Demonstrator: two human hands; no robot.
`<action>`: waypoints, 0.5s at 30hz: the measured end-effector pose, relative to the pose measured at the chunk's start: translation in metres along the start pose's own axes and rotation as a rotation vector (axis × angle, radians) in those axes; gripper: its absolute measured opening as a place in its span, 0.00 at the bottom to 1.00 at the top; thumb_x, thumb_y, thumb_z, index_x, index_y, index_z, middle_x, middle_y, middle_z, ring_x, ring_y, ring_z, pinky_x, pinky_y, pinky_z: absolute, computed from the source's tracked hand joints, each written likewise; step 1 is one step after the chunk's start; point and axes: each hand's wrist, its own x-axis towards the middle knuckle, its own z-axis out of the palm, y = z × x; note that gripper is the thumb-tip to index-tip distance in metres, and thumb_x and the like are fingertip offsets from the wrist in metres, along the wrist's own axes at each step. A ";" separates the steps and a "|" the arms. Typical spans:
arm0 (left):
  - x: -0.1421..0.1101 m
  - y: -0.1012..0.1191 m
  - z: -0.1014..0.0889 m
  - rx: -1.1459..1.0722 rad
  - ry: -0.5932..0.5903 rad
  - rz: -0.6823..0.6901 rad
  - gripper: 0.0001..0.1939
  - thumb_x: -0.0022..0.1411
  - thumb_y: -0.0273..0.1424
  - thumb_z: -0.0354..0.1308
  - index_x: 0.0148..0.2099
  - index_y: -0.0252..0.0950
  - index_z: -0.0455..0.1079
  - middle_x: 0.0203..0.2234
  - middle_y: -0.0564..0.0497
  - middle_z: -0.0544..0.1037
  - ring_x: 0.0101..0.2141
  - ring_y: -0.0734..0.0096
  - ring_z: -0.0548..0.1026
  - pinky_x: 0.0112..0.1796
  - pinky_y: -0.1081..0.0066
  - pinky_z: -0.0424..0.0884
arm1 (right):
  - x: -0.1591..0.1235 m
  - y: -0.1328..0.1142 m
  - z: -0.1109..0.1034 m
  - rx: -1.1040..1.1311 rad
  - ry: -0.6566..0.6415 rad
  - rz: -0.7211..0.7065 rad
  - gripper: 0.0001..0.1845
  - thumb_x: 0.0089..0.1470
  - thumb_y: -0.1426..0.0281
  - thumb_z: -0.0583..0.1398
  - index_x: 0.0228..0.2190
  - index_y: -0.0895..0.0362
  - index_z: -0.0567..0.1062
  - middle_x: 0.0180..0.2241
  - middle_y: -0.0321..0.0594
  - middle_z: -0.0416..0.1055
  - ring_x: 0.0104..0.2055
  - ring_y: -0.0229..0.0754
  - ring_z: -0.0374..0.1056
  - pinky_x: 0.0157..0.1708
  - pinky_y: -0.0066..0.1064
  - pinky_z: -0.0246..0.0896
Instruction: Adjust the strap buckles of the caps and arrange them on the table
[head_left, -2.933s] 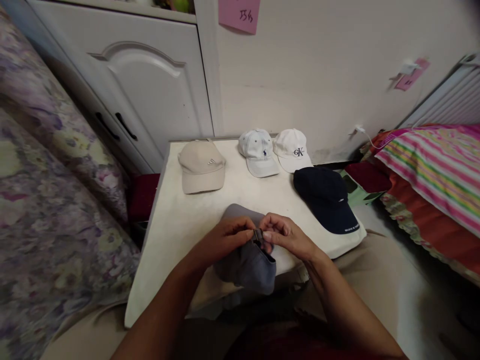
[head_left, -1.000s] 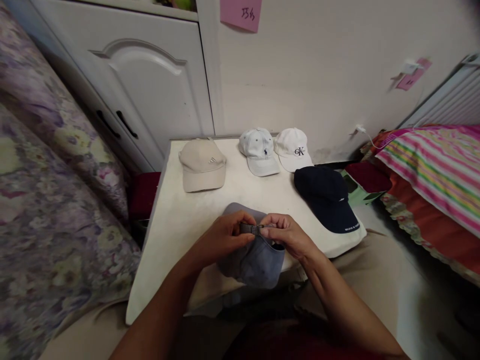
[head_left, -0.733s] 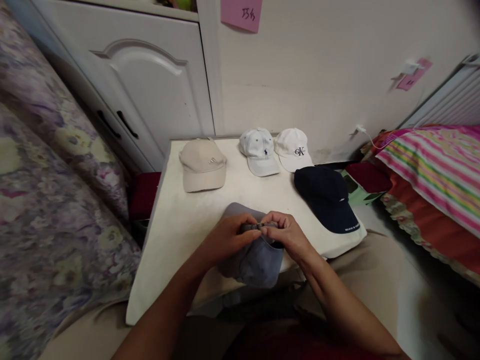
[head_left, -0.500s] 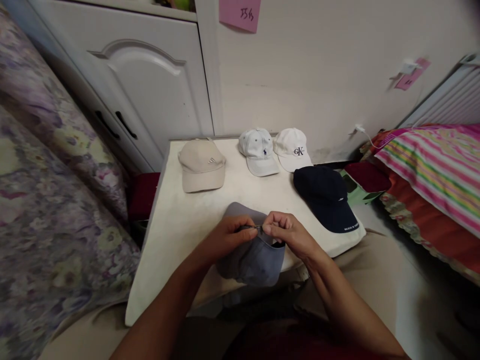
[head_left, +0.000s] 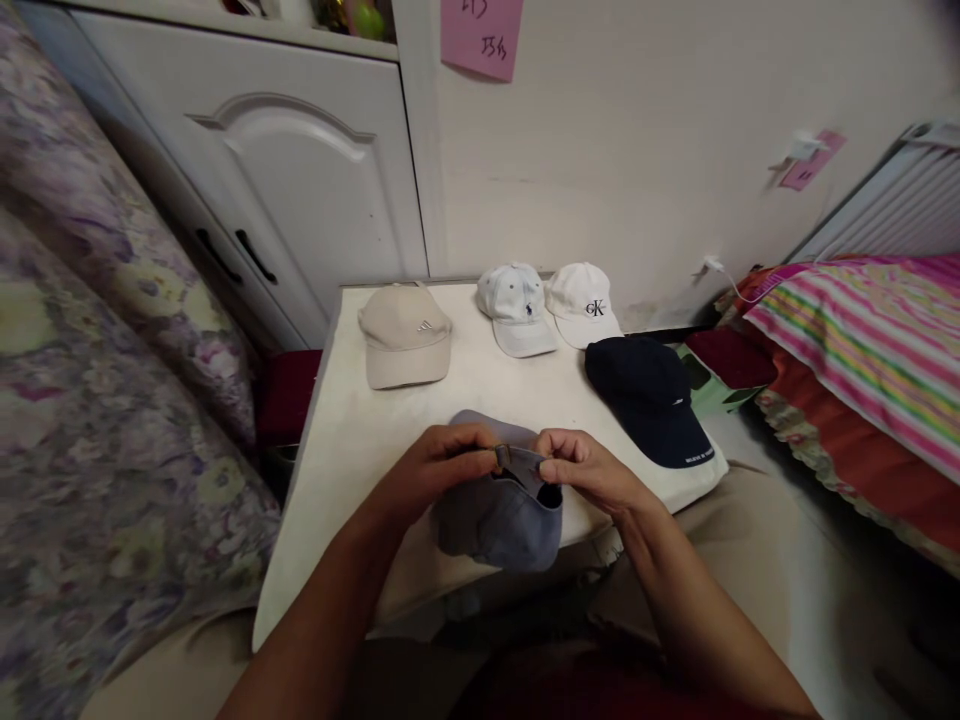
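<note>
A blue-grey baseball cap lies at the near edge of the table, its back opening and strap facing up. My left hand pinches the strap by its metal buckle. My right hand grips the strap's other side between thumb and fingers. The strap spans the short gap between both hands. Farther back are a beige cap, a pale blue cap with a small dark emblem, and a white cap with dark lettering. A navy cap sits to the right.
All the caps are on a cream-covered table. Behind it stand a white cabinet and a wall with a pink note. A floral curtain hangs at left; a bed with a striped cover is at right.
My hands have moved slightly apart along the strap, and the buckle now shows between them. The view has tilted up a little. The other caps stay in place.
</note>
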 end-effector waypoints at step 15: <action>-0.014 0.013 -0.007 -0.262 -0.064 -0.099 0.10 0.60 0.35 0.62 0.33 0.32 0.74 0.26 0.48 0.79 0.29 0.70 0.74 0.31 0.73 0.67 | -0.021 -0.015 -0.008 0.205 -0.135 -0.014 0.22 0.43 0.59 0.73 0.29 0.58 0.70 0.21 0.36 0.76 0.19 0.33 0.68 0.21 0.22 0.62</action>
